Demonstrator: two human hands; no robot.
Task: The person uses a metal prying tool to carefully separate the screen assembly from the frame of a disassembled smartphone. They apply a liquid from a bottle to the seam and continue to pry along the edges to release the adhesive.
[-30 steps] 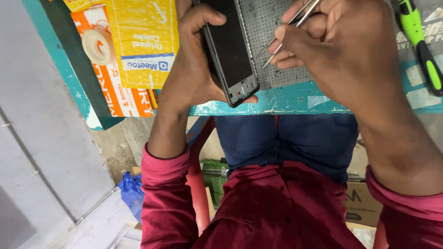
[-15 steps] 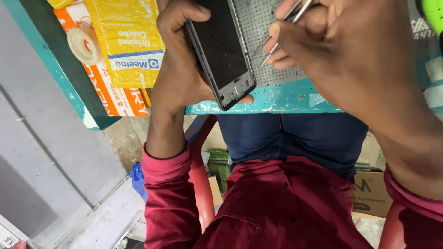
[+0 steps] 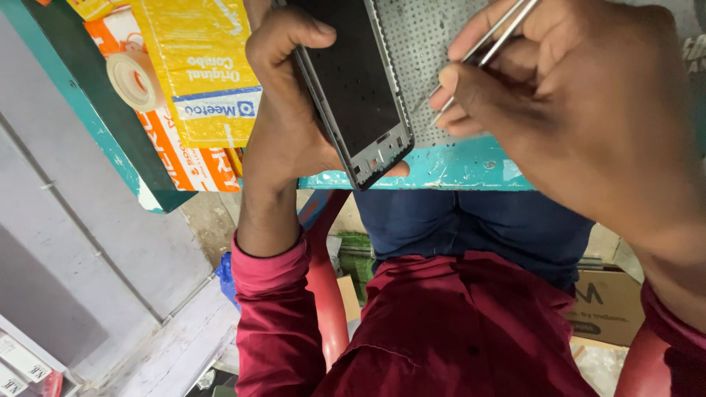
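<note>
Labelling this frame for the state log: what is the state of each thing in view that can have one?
Left hand: closed in a grip on the phone's edge.
Black flat phone with grey frame: held tilted above the table edge, dark side up.
Right hand: pinching the tweezers.
Thin silver metal tweezers: held, tips beside the phone; tips together or apart cannot be told.
Yellow plastic pouch: lying flat.
Clear tape roll: lying flat.

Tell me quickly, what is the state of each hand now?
Left hand: closed around the dark phone, holding it at the table edge.
Right hand: closed, pinching metal tweezers.
</note>
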